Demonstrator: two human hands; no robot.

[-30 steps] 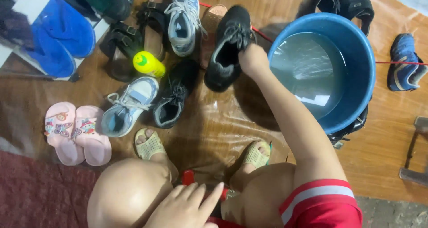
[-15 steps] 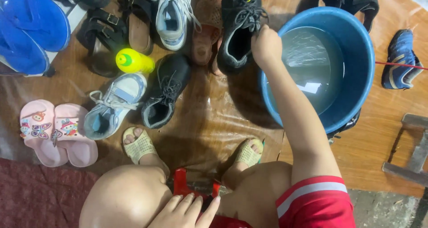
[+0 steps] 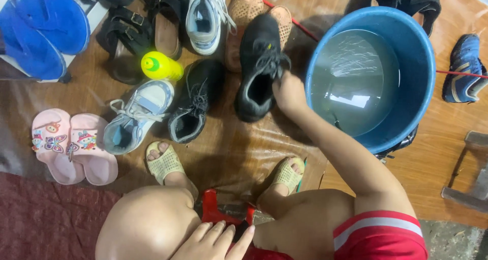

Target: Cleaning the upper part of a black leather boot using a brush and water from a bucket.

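Note:
My right hand (image 3: 286, 91) reaches forward and grips the rim of a black lace-up shoe (image 3: 256, 71) lying on the brown plastic sheet (image 3: 229, 153). Just right of it stands a blue basin (image 3: 422, 77) filled with water. My left hand (image 3: 216, 239) rests with flat, spread fingers on my left knee, holding nothing. A second black shoe (image 3: 195, 99) lies to the left of the gripped one. My feet in pale green sandals (image 3: 165, 163) stand on the sheet, with a red stool (image 3: 218, 214) between my knees.
A grey-white sneaker (image 3: 134, 115), pink slippers (image 3: 68, 143), a yellow bottle (image 3: 160, 66), black sandals (image 3: 127, 36), another white sneaker (image 3: 206, 16), tan shoes (image 3: 244, 10) and blue slippers (image 3: 40, 31) lie around. A blue sports shoe (image 3: 465, 69) lies at the right, more black sandals (image 3: 412, 0) behind the basin.
My right hand stays on the black shoe, now nearer the basin and lower in view. The view has shifted, so the other shoes appear lower and further right.

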